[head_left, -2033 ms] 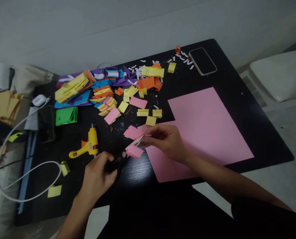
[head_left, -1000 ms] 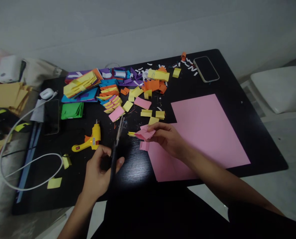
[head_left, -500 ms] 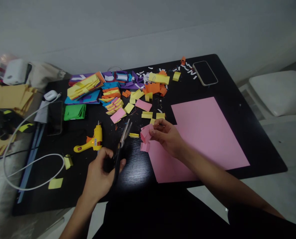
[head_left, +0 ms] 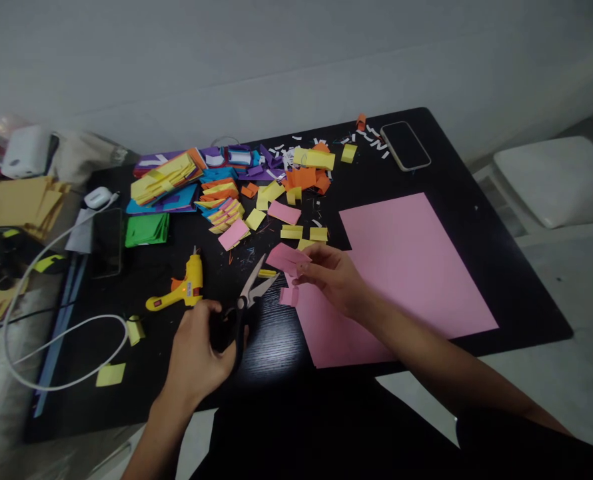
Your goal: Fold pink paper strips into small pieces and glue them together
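My left hand [head_left: 204, 350] is closed round the black handles of a pair of scissors [head_left: 249, 293], whose blades are spread and point away from me. Between thumb and fingers, my right hand [head_left: 334, 277] pinches a small folded pink paper piece [head_left: 285, 257] just right of the blade tips. Below it a smaller pink paper scrap [head_left: 288, 297] lies at the edge of a large pink sheet [head_left: 416, 267]. A narrow yellow paper strip [head_left: 267, 273] sits behind the blades. My right forearm crosses the pink sheet.
A yellow glue gun [head_left: 189, 283] lies left of the scissors. Behind are folded paper stacks [head_left: 221, 197], green papers [head_left: 147, 230] and white scraps [head_left: 287, 157]. A phone [head_left: 405, 145] rests at the back right. A white cable [head_left: 61, 387] loops across the left side of the black table [head_left: 521, 300].
The scissor blades have opened wider. The pink paper in my right hand has turned and now lies flatter, reaching left towards the blades. The view has shifted slightly.
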